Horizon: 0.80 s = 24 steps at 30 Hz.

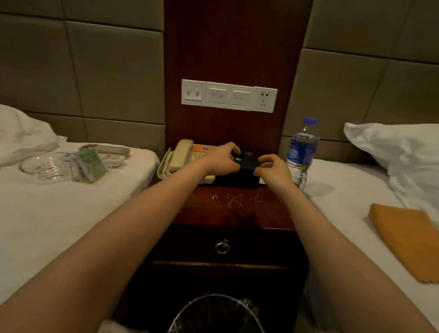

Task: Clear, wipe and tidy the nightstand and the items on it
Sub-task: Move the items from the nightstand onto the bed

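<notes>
Both hands, left (222,160) and right (274,169), grip the black box (247,176) on the nightstand (236,210), long axis unclear

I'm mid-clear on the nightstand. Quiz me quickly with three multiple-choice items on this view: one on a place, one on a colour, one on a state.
1. Where does the orange cloth lie?
A. on the left bed
B. on the right bed
C. in the bin

2. What colour is the bottle cap?
A. red
B. white
C. blue

3. What are the left hand and right hand doing?
A. hanging idle
B. both holding the black box
C. pulling the drawer open

Key:
1 B: the cloth lies flat on the right bed's sheet.
2 C: the cap shows blue.
3 B: the fingers of both hands curl round the box, one hand on each side.
</notes>
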Each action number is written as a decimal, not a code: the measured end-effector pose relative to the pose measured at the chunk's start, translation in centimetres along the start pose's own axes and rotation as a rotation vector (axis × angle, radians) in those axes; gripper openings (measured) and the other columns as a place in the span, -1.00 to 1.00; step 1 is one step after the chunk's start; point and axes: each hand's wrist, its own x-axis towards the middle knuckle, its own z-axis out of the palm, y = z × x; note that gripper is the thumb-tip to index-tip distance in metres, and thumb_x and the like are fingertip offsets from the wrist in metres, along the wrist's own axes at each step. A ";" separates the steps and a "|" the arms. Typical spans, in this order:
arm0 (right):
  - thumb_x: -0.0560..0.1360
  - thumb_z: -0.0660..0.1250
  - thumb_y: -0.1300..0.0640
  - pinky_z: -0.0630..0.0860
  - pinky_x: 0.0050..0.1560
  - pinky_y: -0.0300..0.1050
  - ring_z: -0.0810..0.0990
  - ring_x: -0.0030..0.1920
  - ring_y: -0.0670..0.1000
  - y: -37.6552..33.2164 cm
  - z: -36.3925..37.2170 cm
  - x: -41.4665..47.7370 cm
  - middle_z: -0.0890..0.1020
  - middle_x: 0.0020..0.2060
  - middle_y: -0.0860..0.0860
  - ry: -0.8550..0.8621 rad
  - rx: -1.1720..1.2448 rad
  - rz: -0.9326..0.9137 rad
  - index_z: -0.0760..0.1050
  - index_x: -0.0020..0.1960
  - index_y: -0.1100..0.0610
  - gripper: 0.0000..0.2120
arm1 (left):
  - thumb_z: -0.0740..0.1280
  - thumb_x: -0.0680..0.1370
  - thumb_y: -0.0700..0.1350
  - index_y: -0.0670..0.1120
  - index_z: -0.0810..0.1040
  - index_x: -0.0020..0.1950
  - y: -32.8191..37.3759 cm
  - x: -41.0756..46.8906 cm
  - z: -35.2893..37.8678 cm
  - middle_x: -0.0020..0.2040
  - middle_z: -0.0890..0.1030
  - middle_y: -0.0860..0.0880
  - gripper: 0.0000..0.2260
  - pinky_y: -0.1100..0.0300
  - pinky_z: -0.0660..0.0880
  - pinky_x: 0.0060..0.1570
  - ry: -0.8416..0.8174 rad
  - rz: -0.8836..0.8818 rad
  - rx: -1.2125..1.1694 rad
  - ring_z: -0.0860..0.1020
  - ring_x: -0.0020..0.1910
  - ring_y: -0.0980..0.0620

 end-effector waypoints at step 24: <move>0.32 0.53 0.13 0.41 0.23 0.01 0.47 0.27 0.15 7.7 -4.1 5.8 0.45 0.30 0.15 0.275 0.138 0.168 0.22 0.35 0.23 -0.27 | 0.27 0.56 -0.18 -0.10 0.21 0.45 2.3 3.6 7.2 0.34 0.40 -0.14 -0.52 0.19 0.45 -0.10 -0.162 -0.034 -0.046 0.49 -0.05 0.03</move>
